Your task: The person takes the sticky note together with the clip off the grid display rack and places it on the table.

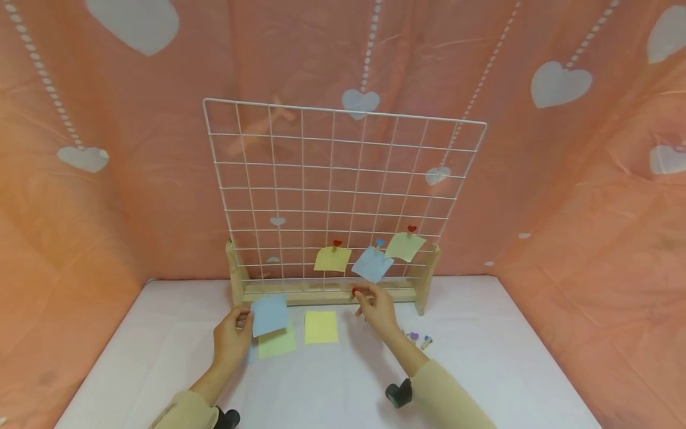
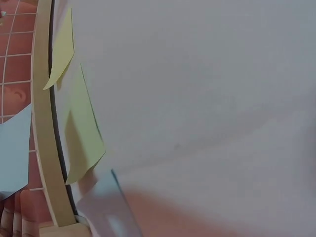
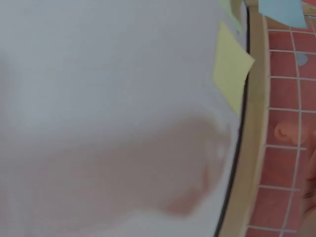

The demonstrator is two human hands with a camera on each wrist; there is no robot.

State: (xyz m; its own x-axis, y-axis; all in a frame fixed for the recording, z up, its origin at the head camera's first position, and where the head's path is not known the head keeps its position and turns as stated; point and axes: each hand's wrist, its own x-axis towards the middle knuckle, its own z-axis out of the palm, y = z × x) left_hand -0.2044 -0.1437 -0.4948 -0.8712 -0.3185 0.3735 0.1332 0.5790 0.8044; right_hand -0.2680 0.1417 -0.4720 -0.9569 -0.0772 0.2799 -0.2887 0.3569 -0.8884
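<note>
My left hand (image 1: 233, 339) pinches a light blue sticky note (image 1: 270, 316) by its left edge. In the left wrist view this blue note (image 2: 14, 153) stands before the grid's lower wires. Between the thumb and fingers of my right hand (image 1: 379, 311) is a small clip with a red heart (image 1: 354, 291), low in front of the wooden base. Three notes hang on the white wire grid (image 1: 321, 109): yellow (image 1: 332, 260) and green (image 1: 405, 246) under red heart clips, blue (image 1: 372, 265) under a blue one. Only a sliver of my right hand (image 3: 310, 197) enters the right wrist view.
On the white table (image 1: 321, 387) lie a yellow note (image 1: 321, 328), a green note (image 1: 277, 344) partly covered by the held one, and a blue note (image 1: 250, 356) mostly hidden. Loose heart clips (image 1: 426, 342) lie beyond my right forearm. A wooden base (image 1: 327, 296) supports the grid.
</note>
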